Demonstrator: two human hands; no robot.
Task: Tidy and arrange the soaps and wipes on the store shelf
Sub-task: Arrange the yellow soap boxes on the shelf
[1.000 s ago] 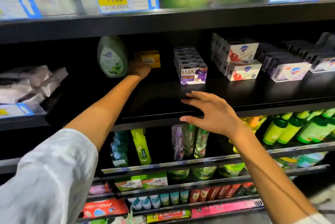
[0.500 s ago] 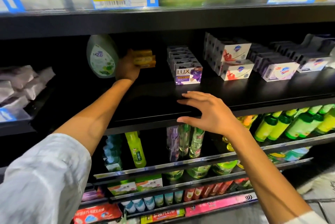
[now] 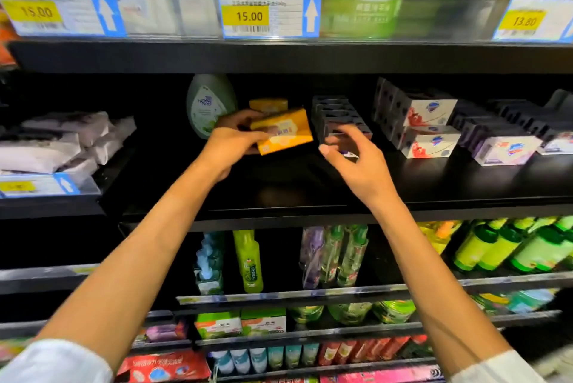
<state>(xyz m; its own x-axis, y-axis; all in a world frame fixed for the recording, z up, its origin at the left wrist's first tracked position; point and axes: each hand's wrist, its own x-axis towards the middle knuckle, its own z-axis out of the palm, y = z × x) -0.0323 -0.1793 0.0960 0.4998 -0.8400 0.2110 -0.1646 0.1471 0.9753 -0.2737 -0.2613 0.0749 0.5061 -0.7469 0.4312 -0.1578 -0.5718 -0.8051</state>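
left hand (image 3: 228, 147): curled round a yellow soap box (image 3: 283, 131), thumb on its front, lifting it tilted above the shelf (image 3: 279, 190).
right hand (image 3: 356, 159): fingers loosely spread and bent, holding nothing, just right of the box, in front of the dark soap row (image 3: 338, 116).
second yellow box (image 3: 268, 104): behind the held one, far back on the shelf.
green bottle (image 3: 208, 103): just left of the left hand, perhaps touching it; blurred.
white soap boxes (image 3: 424, 125): stacked, farther right.
wipes (image 3: 62, 140): packs piled at far left.
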